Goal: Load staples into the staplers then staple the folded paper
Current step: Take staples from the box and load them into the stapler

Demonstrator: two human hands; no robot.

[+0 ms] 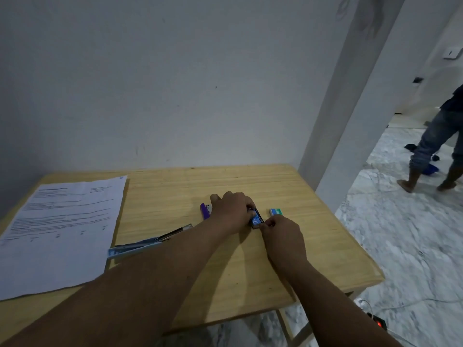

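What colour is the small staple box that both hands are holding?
Blue, with a white "10" and a dark edge, as the head view shows: the staple box between left hand and right hand.

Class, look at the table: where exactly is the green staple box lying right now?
In the head view the green staple box lies on the table, right of centre, just right of the blue staple box both hands hold.

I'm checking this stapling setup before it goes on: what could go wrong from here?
1. Both hands, left hand and right hand, pinch the small blue staple box; if it pops open, staples may scatter across the table.
2. The light blue stapler lies opened beside the left forearm, which could knock it.
3. The paper overhangs the table's near edge and might slide off.
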